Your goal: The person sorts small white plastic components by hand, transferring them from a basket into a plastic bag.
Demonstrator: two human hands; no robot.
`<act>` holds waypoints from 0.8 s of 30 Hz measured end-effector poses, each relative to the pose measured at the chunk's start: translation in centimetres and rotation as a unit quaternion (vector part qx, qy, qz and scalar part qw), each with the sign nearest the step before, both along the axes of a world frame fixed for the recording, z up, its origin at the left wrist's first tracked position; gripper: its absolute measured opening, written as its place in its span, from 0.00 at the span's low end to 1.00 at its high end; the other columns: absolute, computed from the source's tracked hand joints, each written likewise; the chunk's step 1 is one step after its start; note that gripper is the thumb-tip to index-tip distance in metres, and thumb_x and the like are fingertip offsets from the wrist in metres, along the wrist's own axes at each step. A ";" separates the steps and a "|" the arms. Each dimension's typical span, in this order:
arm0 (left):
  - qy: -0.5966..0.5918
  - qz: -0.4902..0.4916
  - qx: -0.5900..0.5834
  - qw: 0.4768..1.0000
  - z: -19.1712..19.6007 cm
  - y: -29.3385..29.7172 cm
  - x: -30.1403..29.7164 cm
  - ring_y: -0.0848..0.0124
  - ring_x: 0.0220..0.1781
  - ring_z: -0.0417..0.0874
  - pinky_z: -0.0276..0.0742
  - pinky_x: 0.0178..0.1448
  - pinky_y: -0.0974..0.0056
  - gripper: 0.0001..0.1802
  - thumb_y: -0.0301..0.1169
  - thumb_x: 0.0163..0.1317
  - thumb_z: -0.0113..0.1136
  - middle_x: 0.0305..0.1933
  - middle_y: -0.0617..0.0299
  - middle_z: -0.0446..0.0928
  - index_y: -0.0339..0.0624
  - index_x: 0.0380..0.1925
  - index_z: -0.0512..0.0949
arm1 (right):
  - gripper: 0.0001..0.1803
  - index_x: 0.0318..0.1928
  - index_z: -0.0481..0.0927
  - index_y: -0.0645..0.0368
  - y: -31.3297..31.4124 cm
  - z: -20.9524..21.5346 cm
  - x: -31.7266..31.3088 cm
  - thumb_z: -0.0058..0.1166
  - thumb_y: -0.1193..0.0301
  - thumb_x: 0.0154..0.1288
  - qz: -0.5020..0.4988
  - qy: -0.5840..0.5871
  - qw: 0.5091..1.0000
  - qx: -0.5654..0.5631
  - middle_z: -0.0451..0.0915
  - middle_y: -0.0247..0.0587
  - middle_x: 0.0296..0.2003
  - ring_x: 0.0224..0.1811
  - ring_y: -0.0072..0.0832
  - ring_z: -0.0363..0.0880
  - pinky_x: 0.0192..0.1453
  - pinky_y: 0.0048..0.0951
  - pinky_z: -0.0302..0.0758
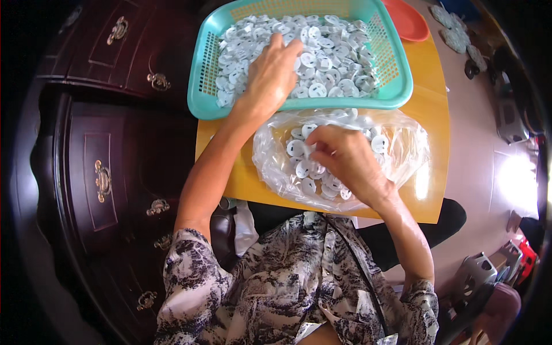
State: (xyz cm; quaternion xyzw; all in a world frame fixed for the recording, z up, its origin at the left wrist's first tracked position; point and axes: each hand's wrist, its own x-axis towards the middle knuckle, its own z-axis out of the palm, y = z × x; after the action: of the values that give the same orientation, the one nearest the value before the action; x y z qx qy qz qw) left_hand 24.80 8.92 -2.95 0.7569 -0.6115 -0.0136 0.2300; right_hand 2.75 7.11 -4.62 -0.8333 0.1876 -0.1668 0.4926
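My left hand (271, 73) reaches into a mint-green plastic basket (299, 104) heaped with small white round plastic parts (317, 90). Its fingers are apart and point down at the pile, with their tips partly lost among the parts. Closer to me, my right hand (352, 160) is over a clear plastic bag (411, 148) that holds more of these white discs, several with small dark slots. Thumb and index finger of that hand are bent together on a white disc (309, 151), which the fingers partly cover.
Basket and bag rest on a yellow-brown tabletop (428, 198). A red-orange plastic basin (407, 20) sits beyond the basket's right corner. Dark wooden drawers (103, 172) with metal handles stand close on the left. Grey plastic stools (478, 273) are at the lower right.
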 end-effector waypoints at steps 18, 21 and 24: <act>0.265 -0.010 -0.052 0.963 0.1 0.9 2.4 0.70 0.36 0.79 0.78 0.42 0.67 0.22 0.17 0.51 0.69 0.43 0.57 0.75 0.41 0.45 0.74 | 0.07 0.37 0.85 0.62 -9.4 4.7 4.5 0.60 0.72 0.62 -0.043 -0.014 0.989 -0.142 0.85 0.50 0.29 0.32 0.43 0.85 0.40 0.40 0.79; 0.364 -0.003 -0.054 0.930 0.5 0.9 2.7 0.75 0.36 0.79 0.78 0.42 0.72 0.23 0.19 0.51 0.72 0.45 0.60 0.75 0.42 0.46 0.74 | 0.09 0.42 0.85 0.60 -10.7 2.8 7.0 0.61 0.71 0.62 -0.005 0.028 0.988 -0.149 0.85 0.45 0.38 0.38 0.38 0.85 0.44 0.37 0.80; 0.460 0.018 -0.051 0.886 1.8 1.4 2.8 0.77 0.44 0.80 0.79 0.48 0.72 0.25 0.20 0.53 0.73 0.47 0.63 0.72 0.42 0.50 0.73 | 0.14 0.47 0.83 0.50 -11.1 1.2 9.3 0.61 0.69 0.60 -0.014 0.089 0.963 -0.255 0.79 0.42 0.47 0.52 0.45 0.80 0.55 0.45 0.78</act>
State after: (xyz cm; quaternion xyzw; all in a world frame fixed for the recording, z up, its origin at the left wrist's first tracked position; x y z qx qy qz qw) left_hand 27.59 10.34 -1.18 0.6636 -0.4231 -0.3250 0.5244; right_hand 12.05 -3.98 -3.40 -0.9400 0.1936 -0.1410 0.2430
